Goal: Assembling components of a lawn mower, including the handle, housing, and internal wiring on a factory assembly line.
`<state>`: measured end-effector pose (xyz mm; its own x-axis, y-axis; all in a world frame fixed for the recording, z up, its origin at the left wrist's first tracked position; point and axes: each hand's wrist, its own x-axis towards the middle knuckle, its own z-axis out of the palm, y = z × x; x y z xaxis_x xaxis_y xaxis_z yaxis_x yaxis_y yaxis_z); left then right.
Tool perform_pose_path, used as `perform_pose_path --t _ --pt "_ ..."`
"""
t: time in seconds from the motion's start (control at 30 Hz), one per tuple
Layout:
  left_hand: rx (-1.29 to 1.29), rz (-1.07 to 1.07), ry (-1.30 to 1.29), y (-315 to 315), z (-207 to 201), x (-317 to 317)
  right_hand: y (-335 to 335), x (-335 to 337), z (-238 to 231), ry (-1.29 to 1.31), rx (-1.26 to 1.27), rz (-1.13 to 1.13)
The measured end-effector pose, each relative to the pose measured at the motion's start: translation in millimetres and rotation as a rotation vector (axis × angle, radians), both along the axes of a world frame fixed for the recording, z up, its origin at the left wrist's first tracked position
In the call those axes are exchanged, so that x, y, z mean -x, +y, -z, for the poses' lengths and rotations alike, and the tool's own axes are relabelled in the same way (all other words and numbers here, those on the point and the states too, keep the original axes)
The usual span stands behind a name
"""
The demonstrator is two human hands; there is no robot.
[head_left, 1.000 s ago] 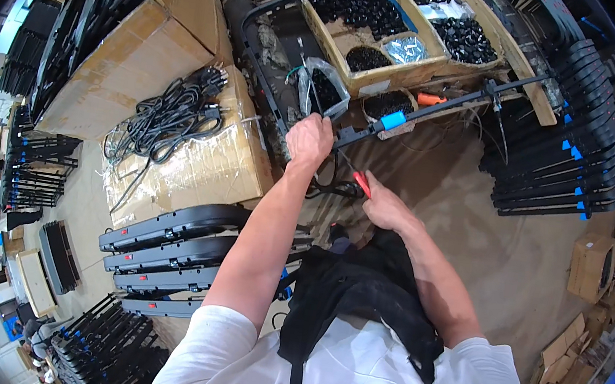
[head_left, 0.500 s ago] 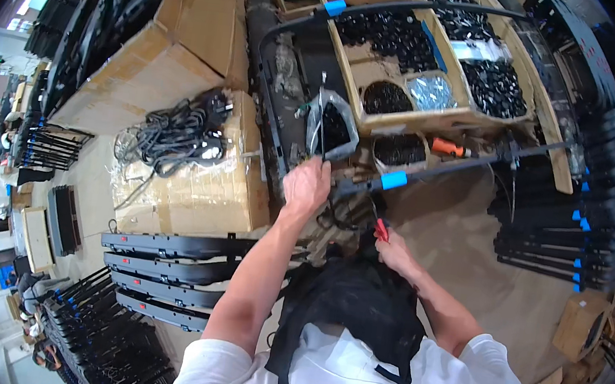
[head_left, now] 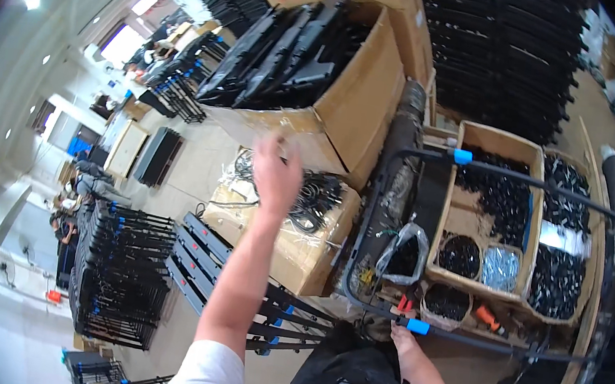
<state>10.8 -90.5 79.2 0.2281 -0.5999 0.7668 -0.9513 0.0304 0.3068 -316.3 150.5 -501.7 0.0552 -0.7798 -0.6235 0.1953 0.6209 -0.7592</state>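
My left hand (head_left: 276, 177) is raised over a bundle of dark cables (head_left: 315, 202) on a taped carton (head_left: 281, 254), in front of a big open carton (head_left: 361, 95). Its fingers are smeared by motion, so any hold is unclear. My right hand (head_left: 402, 337) is low, at the near tube of a black bent-tube frame (head_left: 473, 340), beside a blue tape wrap (head_left: 418, 326). Just beyond that tube, a red-handled tool (head_left: 406, 303) shows. The fingers are partly hidden; whether they grip the tool is unclear.
Black panels (head_left: 282, 58) fill the big carton. Inside the frame stand a wooden tray (head_left: 445, 209) of small black parts, a plastic bag (head_left: 411, 239) of dark pieces and an orange-handled tool (head_left: 488, 318). Stacked black frames (head_left: 120, 276) stand left, with people farther off.
My left hand has left the frame, where it held a thin rod, and swung left over the cables. The view has turned left. My right hand stays near the red-handled tool.
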Motion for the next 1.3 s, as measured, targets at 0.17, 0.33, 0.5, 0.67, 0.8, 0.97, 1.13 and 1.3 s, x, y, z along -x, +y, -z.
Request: perform_pose_path --t 0.17,0.33,0.5,0.67,0.8,0.97,1.13,1.3 --pt "-0.166 -0.332 -0.402 -23 -89 -148 -31 -33 -110 -0.269 -0.49 -0.06" --pt "-0.388 -0.21 -0.339 -67 -88 -168 -41 -7 -121 -0.186 -0.439 0.127" --pt "-0.155 -0.247 -0.355 -60 -89 -179 -47 -6 -152 -0.279 -0.497 -0.119" --pt "0.087 -0.239 -0.205 -64 -106 -178 -34 16 -104 -0.6 -0.349 0.012" --pt "0.221 -0.067 -0.003 -37 -117 -146 -10 39 -113 -0.583 -0.29 -0.158" --pt "0.389 0.329 0.268 39 -124 -163 -73 14 -454 0.314 -0.09 -1.286" --pt "0.444 0.773 0.258 31 -129 -90 -101 74 -730 0.306 1.248 -0.418" --pt "0.236 1.065 0.098 23 -96 -20 -173 48 -698 0.685 0.646 -0.978"
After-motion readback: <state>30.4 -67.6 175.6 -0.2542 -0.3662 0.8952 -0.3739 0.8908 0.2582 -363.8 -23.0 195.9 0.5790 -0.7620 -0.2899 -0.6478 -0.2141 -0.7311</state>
